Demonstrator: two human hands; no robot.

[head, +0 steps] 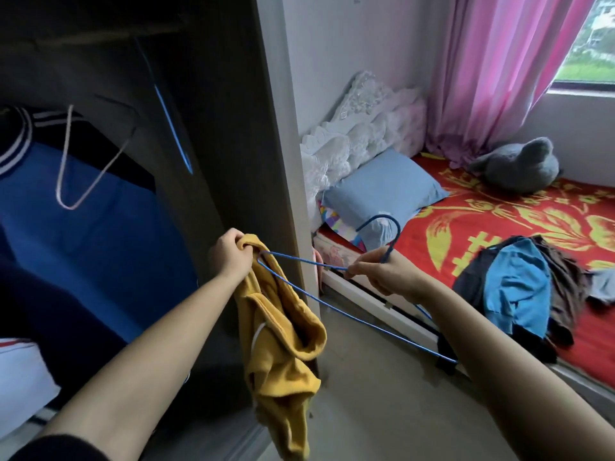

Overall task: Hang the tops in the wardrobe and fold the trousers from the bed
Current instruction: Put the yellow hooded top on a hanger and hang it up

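I'm threading the blue wire hanger (pixel 336 287), pinched in my right hand (pixel 389 274), into the yellow fleece top (pixel 283 331) bunched in my left hand (pixel 229 256) beside the dark wardrobe (pixel 213 128); next, seat the other shoulder.

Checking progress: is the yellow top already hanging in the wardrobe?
No, the left hand grips the yellow top while the right hand holds the blue hanger.

Head-worn view, facing forward-down, close above both forearms
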